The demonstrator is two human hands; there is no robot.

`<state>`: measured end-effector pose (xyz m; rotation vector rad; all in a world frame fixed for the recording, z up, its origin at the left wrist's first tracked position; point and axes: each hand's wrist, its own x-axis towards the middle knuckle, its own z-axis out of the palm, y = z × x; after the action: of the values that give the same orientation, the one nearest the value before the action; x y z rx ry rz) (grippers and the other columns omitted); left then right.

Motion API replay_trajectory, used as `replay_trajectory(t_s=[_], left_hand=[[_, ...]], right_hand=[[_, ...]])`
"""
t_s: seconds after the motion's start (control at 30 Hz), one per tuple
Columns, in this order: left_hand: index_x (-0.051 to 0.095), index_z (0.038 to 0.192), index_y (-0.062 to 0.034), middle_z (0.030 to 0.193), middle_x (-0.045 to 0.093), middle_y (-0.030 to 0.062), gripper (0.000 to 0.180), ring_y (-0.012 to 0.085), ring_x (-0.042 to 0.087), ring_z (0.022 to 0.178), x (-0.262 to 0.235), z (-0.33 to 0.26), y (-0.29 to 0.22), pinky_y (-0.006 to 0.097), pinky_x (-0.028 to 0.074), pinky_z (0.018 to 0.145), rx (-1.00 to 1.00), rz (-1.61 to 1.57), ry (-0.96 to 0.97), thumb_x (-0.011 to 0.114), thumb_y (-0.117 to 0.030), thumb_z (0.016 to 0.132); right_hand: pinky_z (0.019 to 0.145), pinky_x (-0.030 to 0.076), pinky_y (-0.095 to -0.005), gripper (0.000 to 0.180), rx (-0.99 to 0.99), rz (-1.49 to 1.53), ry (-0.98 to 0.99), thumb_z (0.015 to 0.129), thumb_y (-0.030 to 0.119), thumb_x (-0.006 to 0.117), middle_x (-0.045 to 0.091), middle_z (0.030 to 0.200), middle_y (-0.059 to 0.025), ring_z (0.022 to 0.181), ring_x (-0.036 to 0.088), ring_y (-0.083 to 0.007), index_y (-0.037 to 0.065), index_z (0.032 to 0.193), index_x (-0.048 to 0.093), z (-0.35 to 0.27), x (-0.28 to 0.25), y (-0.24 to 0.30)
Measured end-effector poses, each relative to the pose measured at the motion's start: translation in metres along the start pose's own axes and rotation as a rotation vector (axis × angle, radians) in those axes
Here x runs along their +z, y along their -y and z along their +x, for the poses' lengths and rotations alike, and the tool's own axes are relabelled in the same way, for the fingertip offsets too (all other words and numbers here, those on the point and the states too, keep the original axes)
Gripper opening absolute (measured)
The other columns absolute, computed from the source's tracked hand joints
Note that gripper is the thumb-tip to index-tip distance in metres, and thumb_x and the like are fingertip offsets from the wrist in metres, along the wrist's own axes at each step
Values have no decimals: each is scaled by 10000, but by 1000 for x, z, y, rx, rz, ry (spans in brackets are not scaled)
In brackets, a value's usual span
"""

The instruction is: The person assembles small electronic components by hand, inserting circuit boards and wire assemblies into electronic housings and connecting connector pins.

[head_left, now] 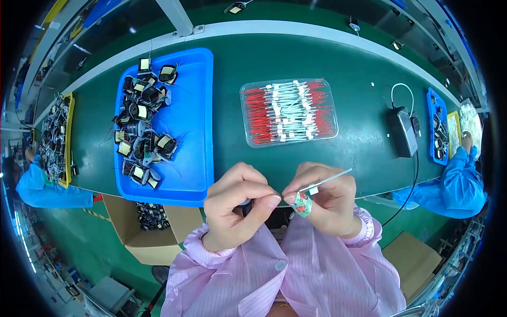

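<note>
My two hands meet in front of my chest, at the table's near edge, with their fingertips almost touching. Pinched in my right hand (330,198) is a thin pale wire lead (338,175) with a small white tag; its free end points up and to the right. A green patterned wrap with red covers part of that thumb. My left hand (237,203) is closed, thumb against forefinger, on something too small to make out. A dark thing shows partly beneath its fingers. Beyond the hands lies a clear plastic tray (330,138) of red and white wire leads (290,108).
At left stands a blue tray (193,132) with several black wound coils (140,112). A cardboard box (153,248) of similar parts is below it. A black device (404,132) with a cable sits at right. Two blue-sleeved people work at either side, near a yellow tray (68,137) and a small blue tray (438,124).
</note>
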<state>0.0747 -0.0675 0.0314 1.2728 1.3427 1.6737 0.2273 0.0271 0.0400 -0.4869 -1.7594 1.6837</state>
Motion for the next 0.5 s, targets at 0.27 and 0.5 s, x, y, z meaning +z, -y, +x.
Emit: replay_trajectory(t_s=[0.27,0.5], left_hand=[[629,789,18,736,560,79,88,152,501,611,1,-2,3,263,366,512,57,88,-74,713,-6,784],[606,906,13,856,540,79,138,142,496,707,-8,0,10,263,385,609,0,28,20,659,5,778]], right_hand=[[538,414,-232,125,2,36,-68,750,-37,708,654,749,-69,635,575,-101,-15,870,684,4,6,-2],[571,424,-225,109,87,97,-6,765,-39,705,638,772,-72,666,575,-94,-39,863,656,8,-3,-1]])
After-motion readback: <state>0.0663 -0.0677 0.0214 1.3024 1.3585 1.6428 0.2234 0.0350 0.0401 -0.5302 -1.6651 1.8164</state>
